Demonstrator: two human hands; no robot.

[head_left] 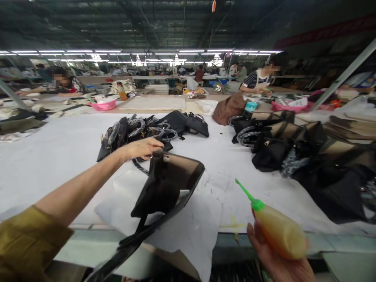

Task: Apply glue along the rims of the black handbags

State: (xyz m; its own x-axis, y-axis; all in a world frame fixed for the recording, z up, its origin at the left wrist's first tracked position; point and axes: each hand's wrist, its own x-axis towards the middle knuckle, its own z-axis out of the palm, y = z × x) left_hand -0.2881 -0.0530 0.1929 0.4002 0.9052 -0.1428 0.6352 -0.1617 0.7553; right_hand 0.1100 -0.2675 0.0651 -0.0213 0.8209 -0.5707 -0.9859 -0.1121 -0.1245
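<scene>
My left hand (146,148) is closed on the upper edge of a black handbag piece (164,180) with a brown inner side. The piece is held up and tilted above the front of the white-covered table, and a long black strap or handle trails from it past the table edge at lower left. At lower right, my right hand (268,248) is wrapped round a squeeze bottle (280,231) of amber liquid. Its thin green nozzle points up and to the left, apart from the bag piece.
Black bags with plastic-wrapped handles (141,131) lie piled beyond my left hand. More black bags (331,180) crowd the right side. A brown cloth bundle (229,108) and a pink basin (102,104) stand farther back. Two co-workers sit across the table.
</scene>
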